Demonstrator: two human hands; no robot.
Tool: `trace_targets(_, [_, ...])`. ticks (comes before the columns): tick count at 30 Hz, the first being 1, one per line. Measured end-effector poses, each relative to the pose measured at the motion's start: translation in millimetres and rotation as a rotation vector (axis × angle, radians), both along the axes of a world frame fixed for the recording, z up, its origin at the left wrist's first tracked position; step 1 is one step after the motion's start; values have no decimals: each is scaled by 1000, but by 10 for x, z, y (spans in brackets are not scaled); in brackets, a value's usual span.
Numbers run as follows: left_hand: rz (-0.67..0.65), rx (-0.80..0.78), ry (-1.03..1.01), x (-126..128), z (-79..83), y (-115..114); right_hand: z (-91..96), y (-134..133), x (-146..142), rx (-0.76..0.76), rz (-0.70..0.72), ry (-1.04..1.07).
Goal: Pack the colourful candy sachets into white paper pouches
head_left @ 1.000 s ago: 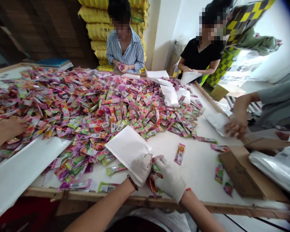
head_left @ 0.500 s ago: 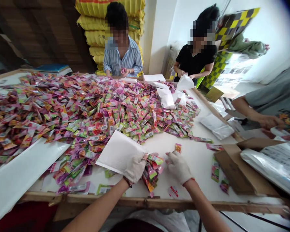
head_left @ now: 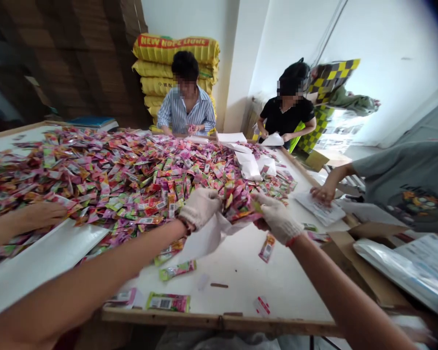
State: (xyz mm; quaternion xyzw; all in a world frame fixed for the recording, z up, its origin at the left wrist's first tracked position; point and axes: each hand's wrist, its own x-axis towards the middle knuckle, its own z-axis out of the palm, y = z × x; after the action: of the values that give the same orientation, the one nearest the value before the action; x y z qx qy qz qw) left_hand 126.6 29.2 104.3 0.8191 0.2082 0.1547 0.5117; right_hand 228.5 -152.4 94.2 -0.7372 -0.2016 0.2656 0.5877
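A bunch of small colourful snack packets (head_left: 238, 203) is held up between my two gloved hands, above the table. My left hand (head_left: 201, 209), in a white knit glove, is closed at the bunch's left side. Curled round the right side is my right hand (head_left: 280, 219), gloved the same way. A white envelope (head_left: 206, 237) hangs below my left hand and the bunch; whether my fingers also grip it I cannot tell. Loose packets lie below on the white tabletop, among them a green one (head_left: 177, 270) and an orange-pink one (head_left: 266, 248).
A large heap of packets (head_left: 105, 180) covers the table's far and left side. White envelopes (head_left: 248, 165) lie on it. Another person's arm (head_left: 25, 221) reaches in at left; a co-worker's hand (head_left: 324, 194) presses an envelope at right. An open cardboard box (head_left: 354, 262) stands front right.
Both my hands have moved up and away from the table's front edge, lifting the bunch of packets. The envelope now hangs beneath it. An arm has come in at left.
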Motion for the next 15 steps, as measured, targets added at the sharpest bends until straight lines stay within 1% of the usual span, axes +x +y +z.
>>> trace_targets(1, [0,52,12,48,118,49,142,2,54,-40,-8,-51])
trace_targets(2, [0,46,19,94,221,81,268,9,101,-57,-13,-88])
trace_targets(3, [-3,7,33,139,307,98,380,18,140,-56,-18,-106])
trace_targets(5, [-14,-82,68,218,430,96,563,40,202,-64,-21,-121])
trace_targets(7, [-40,-125,74,277,503,77,692,55,244,-111,-48,-146])
trace_targets(8, [-54,-134,65,298,527,70,735,57,258,-107,-56,-151])
trace_targets(10, [-76,-132,59,328,556,68,781,45,275,-50,-53,-129])
trace_targets(13, [-82,-69,66,360,567,89,773,-18,272,-21,-38,-145])
trace_targets(15, [-120,-30,57,378,555,95,746,-89,256,24,-10,-173])
